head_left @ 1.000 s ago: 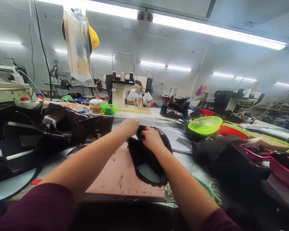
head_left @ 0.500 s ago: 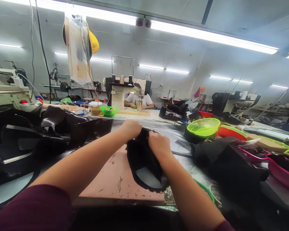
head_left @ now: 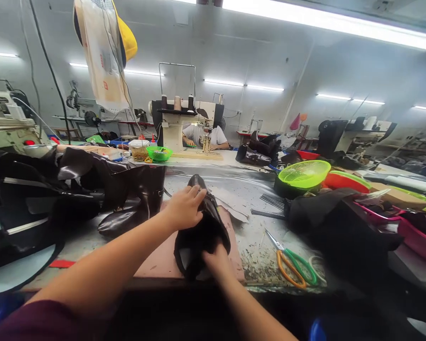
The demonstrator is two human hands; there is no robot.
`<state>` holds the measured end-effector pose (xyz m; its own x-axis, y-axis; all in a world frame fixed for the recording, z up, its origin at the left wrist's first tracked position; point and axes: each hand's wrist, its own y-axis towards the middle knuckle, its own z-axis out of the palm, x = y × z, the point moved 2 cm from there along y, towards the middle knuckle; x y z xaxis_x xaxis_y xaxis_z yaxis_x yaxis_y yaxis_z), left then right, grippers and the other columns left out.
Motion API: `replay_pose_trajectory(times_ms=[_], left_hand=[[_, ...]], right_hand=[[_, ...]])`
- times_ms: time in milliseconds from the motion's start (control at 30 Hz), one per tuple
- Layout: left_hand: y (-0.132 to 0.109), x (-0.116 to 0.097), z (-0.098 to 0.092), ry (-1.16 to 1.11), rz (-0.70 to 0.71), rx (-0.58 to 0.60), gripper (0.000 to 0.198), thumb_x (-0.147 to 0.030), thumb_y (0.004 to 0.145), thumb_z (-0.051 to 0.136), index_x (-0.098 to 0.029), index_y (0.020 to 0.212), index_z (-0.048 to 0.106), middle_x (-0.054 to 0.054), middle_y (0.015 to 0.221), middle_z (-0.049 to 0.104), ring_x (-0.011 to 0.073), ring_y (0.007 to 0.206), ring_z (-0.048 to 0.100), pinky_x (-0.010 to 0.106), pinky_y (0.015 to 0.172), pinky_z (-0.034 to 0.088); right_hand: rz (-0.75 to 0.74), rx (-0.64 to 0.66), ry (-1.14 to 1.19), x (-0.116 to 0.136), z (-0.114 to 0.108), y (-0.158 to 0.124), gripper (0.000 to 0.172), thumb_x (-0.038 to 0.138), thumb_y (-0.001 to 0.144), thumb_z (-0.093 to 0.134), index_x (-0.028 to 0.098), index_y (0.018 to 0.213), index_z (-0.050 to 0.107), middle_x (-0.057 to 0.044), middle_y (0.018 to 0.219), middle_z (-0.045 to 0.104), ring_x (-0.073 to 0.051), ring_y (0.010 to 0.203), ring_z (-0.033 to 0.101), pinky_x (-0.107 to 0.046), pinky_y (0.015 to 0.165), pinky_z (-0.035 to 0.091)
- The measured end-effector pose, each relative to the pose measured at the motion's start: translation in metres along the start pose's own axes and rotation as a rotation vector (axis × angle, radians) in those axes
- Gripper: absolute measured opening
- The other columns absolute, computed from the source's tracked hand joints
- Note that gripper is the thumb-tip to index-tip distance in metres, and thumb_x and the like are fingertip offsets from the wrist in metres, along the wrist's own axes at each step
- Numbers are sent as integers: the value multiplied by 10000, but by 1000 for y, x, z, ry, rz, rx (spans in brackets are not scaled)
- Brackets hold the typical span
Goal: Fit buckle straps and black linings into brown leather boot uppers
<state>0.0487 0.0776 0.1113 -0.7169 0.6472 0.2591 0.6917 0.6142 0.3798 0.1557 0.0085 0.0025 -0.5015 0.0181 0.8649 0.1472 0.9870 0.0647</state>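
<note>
A dark leather boot upper (head_left: 209, 208) lies on the pink board (head_left: 156, 263), its toe pointing away from me and its black-lined opening towards me. My left hand (head_left: 186, 206) is closed over the boot upper near the toe, fingers bent across the leather. My right hand (head_left: 218, 260) reaches into the opening; its fingers are mostly hidden in the dark lining and blurred. To the right lie scissors (head_left: 291, 263) with one orange and one green handle. Another dark brown boot upper (head_left: 138, 199) rests just left of the board.
Black pieces with pale linings (head_left: 21, 213) pile up at the left. Black material (head_left: 326, 227), a lime basket (head_left: 305, 174) and pink trays (head_left: 419, 237) fill the right. Ahead, a co-worker (head_left: 218, 137) sits behind a sewing machine (head_left: 173, 128). Pale sheets (head_left: 230, 201) lie beyond the board.
The boot upper's shiny leather and toe now show beyond my left hand. My right hand has come back towards me, into the opening. The view has shifted, uncovering the scissors.
</note>
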Motion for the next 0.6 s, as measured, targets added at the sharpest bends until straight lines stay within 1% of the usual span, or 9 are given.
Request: replay_pose_trajectory(times_ms=[33, 100, 133, 200, 233, 300, 367, 467, 600], left_hand=[[-14, -3, 3, -35, 96, -62, 416, -213, 724, 484, -155, 1134, 520, 150, 1212, 512, 307, 1104, 475, 430, 891, 399], [-45, -11, 14, -118, 444, -126, 252, -182, 786, 428, -242, 971, 588, 61, 1062, 612, 227, 1028, 522, 370, 892, 397], [-60, -15, 21, -138, 604, -105, 233, -168, 812, 404, -258, 902, 599, 33, 952, 644, 189, 928, 559, 329, 838, 425], [-83, -17, 37, -132, 749, -18, 216, -169, 834, 403, -241, 832, 607, 29, 820, 652, 166, 784, 579, 297, 737, 461], [-92, -16, 44, -120, 738, 19, 198, -180, 834, 419, -222, 835, 612, 47, 819, 654, 175, 776, 584, 303, 725, 471], [-102, -13, 59, -120, 627, 80, 194, -229, 823, 464, -177, 926, 620, 104, 933, 651, 221, 893, 585, 346, 801, 473], [-106, -9, 70, -160, 490, 143, 307, -285, 808, 502, -142, 1065, 589, 148, 1080, 612, 268, 1049, 534, 393, 919, 423], [-108, -8, 79, -252, 354, 262, 411, -353, 789, 532, -140, 1141, 556, 149, 1124, 599, 288, 1110, 500, 419, 977, 379], [-104, -15, 75, -303, 289, 310, 400, -355, 790, 535, -144, 1128, 564, 145, 1154, 588, 278, 1112, 503, 430, 982, 363]], right_hand=[[37, 14, 118, -4, 5, 0, 404, 82, 662, 561, 157, 1058, 530, -87, 1050, 655, -196, 1003, 602, -280, 829, 480], [79, 35, 202, -9, 10, 1, 315, 65, 609, 596, 168, 906, 581, -71, 937, 687, -222, 930, 631, -309, 811, 491], [90, 31, 203, -10, 11, 3, 300, 65, 597, 602, 164, 880, 584, -74, 922, 689, -228, 916, 634, -320, 805, 492], [115, 8, 232, -13, 10, 5, 352, 75, 591, 608, 148, 934, 573, -94, 965, 678, -237, 934, 624, -336, 805, 491], [120, 2, 248, -13, 9, 5, 388, 92, 601, 610, 143, 983, 561, -100, 996, 669, -235, 947, 619, -337, 806, 490], [114, 12, 281, -14, 5, 4, 415, 134, 624, 615, 143, 1034, 550, -94, 1025, 661, -217, 951, 619, -314, 802, 493], [96, 48, 281, -14, 1, 2, 401, 164, 608, 644, 149, 1003, 579, -82, 993, 672, -217, 927, 629, -298, 783, 499], [91, 73, 193, -10, -7, 2, 384, 126, 532, 674, 143, 912, 618, -81, 870, 692, -258, 851, 646, -322, 721, 513], [78, 50, 98, -1, -17, 8, 303, 182, 750, 468, 138, 1035, 563, -66, 863, 687, -197, 768, 660, -273, 636, 517]])
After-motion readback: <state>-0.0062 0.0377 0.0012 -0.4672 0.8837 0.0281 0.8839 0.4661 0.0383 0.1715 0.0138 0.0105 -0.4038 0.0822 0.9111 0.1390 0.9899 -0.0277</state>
